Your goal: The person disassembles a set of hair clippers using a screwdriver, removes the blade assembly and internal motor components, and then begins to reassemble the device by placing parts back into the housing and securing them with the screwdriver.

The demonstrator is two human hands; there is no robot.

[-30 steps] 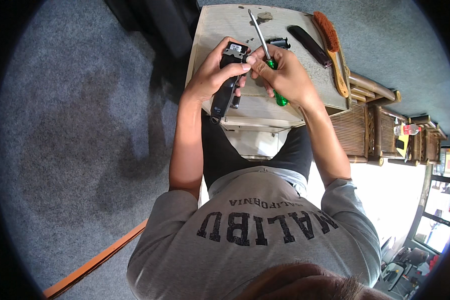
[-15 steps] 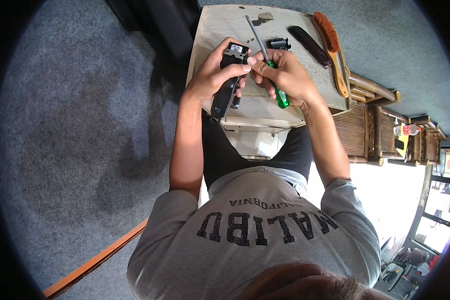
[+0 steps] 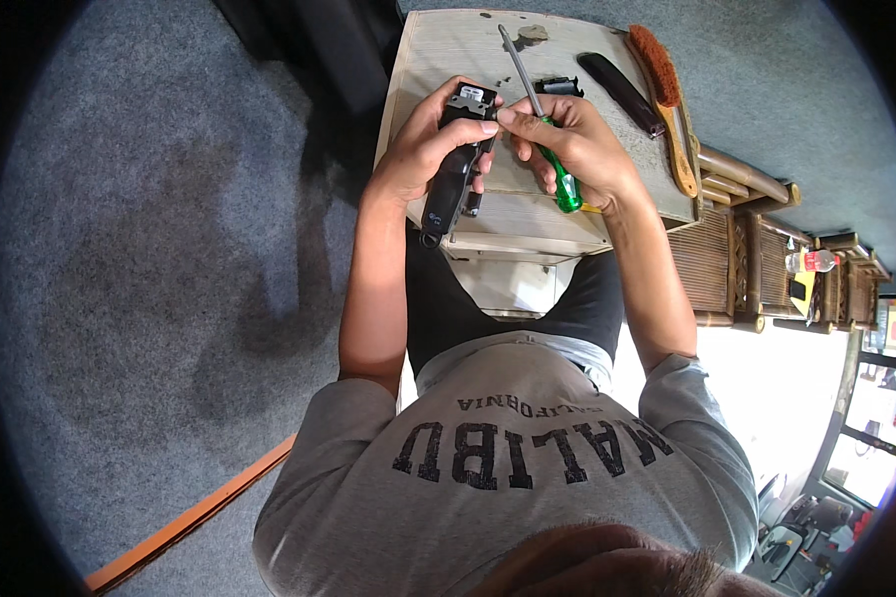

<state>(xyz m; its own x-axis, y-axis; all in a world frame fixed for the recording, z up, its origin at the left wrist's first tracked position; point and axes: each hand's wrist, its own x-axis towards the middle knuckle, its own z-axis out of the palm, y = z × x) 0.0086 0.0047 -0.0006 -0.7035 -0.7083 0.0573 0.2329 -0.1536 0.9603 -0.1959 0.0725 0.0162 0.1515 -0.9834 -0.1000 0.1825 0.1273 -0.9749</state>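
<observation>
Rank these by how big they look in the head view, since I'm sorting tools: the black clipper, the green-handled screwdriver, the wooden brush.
1. Black clipper, bulkiest, though it is held nearer the camera.
2. Wooden brush and green-handled screwdriver: similar length; the brush looks wider.

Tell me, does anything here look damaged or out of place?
Nothing looks broken or spilled. The left hand holds a black hair clipper, the right hand a green-handled screwdriver; a small black part lies separately on the table.

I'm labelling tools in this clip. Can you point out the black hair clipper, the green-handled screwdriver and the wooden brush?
Black hair clipper [image 3: 448, 189], head view, on its body below the left hand.
Green-handled screwdriver [image 3: 565, 189], head view, on the green handle.
Wooden brush with reddish bristles [image 3: 681, 149], head view, on its handle.
</observation>
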